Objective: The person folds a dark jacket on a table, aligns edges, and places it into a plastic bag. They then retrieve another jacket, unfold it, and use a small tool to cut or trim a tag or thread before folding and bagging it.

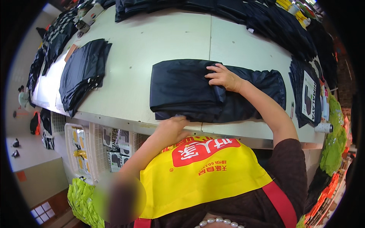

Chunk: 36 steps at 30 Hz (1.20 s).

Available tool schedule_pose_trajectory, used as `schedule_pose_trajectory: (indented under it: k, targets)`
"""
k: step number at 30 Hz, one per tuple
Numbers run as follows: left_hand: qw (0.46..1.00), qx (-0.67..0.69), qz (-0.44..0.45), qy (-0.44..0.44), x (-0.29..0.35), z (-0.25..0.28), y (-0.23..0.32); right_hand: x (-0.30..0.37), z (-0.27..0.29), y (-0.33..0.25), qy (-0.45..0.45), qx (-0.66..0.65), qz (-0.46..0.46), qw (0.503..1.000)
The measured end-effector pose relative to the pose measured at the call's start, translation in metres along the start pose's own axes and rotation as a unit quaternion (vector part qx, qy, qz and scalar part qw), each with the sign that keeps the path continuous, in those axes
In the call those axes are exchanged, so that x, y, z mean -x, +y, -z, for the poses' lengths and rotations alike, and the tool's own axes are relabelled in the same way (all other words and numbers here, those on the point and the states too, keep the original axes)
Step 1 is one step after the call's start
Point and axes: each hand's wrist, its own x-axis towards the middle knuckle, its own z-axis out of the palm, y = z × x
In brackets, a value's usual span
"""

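Observation:
A black, thin-fabric garment [186, 85], perhaps trousers, lies folded on the pale table in front of me. Its left part is a neat, thick rectangle, while the narrower right part looks loose and wrinkled. My right hand [226, 78] rests on top where these two parts meet, its fingers stretched out to the left and somewhat apart. At the near left edge of the cloth is my left hand [173, 129]. Its fingers touch the lower edge there, but they are blurred and partly hidden, so their grip does not show.
A stack of folded black garments [85, 72] lies on the table's left. More dark piles [279, 28] line the far edge. At the right are packaged garments [310, 97] and a thread spool [323, 127]. White baskets [91, 152] with packets stand below the table's left edge.

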Motion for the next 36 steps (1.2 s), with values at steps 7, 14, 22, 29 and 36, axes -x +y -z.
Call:
schedule_pose_trajectory:
  k: [7,14,22,29,36]
  targets:
    - [0.955,-0.198,-0.114,0.189,-0.108,0.034,-0.016,0.009,0.001,-0.016,0.075,0.088,-0.050,0.992]
    - [0.946,-0.288,-0.078,0.128,-0.121,-0.012,-0.054,0.200,0.031,-0.002,0.203,0.153,-0.764,0.593]
    - [0.942,-0.284,-0.111,0.137,-0.122,-0.012,-0.058,0.239,0.097,-0.009,0.504,-0.583,-0.535,0.345]
    - [0.943,-0.281,-0.060,0.167,-0.122,-0.018,-0.049,-0.092,0.104,-0.154,0.373,-0.200,-0.378,0.823]
    - [0.966,-0.176,-0.100,0.158,-0.082,-0.049,-0.013,-0.178,-0.047,-0.192,0.027,-0.126,-0.363,0.923]
